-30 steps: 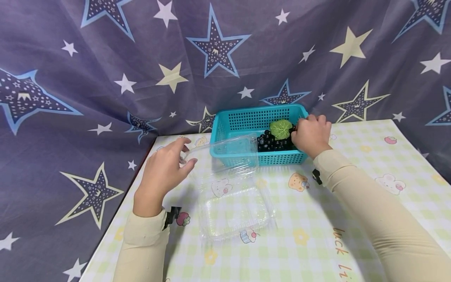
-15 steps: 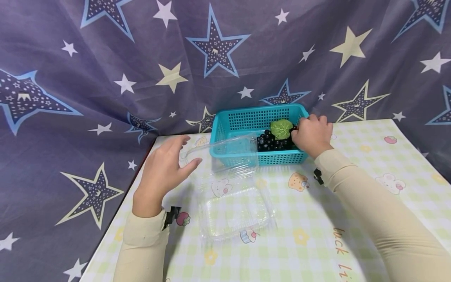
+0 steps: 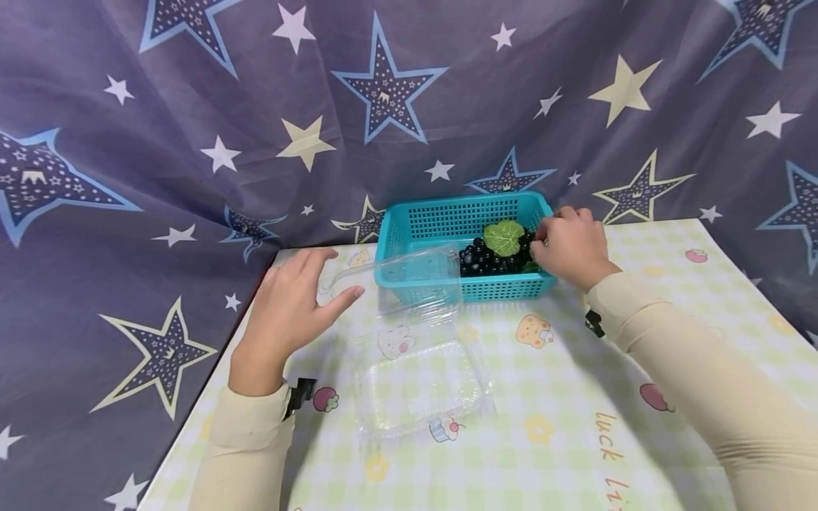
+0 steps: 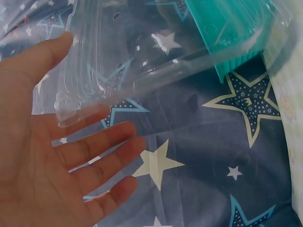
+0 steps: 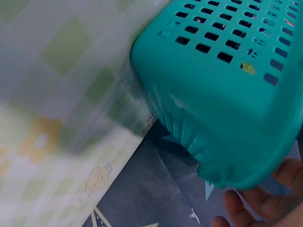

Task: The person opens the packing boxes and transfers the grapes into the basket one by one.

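My left hand [image 3: 281,312] is held beside the raised lid of a clear plastic clamshell box [image 3: 422,387], fingers spread and thumb apart. In the left wrist view its thumb tip lies right at the edge of the lid [image 4: 156,71]. A turquoise mesh basket [image 3: 501,289] at the back holds a bunch of black grapes [image 3: 479,259] with a green leaf [image 3: 503,238]. Reaching over the basket's right end, my right hand [image 3: 571,245] pinches at the grapes with thumb and forefinger. Its other fingers [image 5: 236,208] stay outside the rim in the right wrist view.
The clamshell's base lies on a green checked tablecloth [image 3: 540,390] in front of the basket, and its lid overlaps the basket's left front. A purple star-patterned curtain [image 3: 409,85] hangs directly behind the table.
My right hand has drawn slightly to the right, showing more of the grapes and a bit of green by its thumb. My left hand has opened a little wider beside the lid. The view has shifted slightly.
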Available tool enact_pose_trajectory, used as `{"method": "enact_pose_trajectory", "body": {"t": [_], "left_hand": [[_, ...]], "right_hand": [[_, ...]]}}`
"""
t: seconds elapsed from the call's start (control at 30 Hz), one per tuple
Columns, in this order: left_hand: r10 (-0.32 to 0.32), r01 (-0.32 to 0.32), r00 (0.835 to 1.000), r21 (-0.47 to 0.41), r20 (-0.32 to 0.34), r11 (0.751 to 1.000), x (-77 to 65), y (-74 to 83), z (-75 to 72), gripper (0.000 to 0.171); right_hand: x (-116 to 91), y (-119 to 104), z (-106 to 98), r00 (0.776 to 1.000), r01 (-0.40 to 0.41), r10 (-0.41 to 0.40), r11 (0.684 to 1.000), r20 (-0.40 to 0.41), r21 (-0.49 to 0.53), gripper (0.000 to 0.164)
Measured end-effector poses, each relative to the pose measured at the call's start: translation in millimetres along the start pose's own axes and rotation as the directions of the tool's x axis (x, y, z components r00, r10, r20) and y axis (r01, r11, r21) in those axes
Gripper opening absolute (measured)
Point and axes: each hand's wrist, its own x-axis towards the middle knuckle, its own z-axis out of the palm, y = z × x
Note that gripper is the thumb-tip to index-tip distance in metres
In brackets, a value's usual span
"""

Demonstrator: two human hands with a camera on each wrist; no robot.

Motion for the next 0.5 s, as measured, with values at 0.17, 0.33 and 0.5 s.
{"method": "enact_pose_trajectory", "body": {"t": [0.17, 0.33, 0.5], "left_hand": [[-0.001, 0.000, 0.999, 0.034, 0.035, 0.999, 1.6, -4.4, -6.8, 0.072], [0.012, -0.018, 0.995, 0.062, 0.094, 0.998, 3.3, -10.3, -12.7, 0.076], [0.025, -0.041, 0.982, 0.079, 0.188, 0.996, 7.7, -20.8, -17.0, 0.077]], "right_hand": [[-9, 6, -8, 0.996, 0.088, -0.087, 0.996, -0.027, 0.036, 0.023], [-23, 13, -19, 0.990, 0.141, -0.140, 0.987, -0.022, 0.075, 0.031], [-38, 24, -34, 0.985, 0.171, -0.169, 0.982, -0.031, 0.075, 0.045]]}}
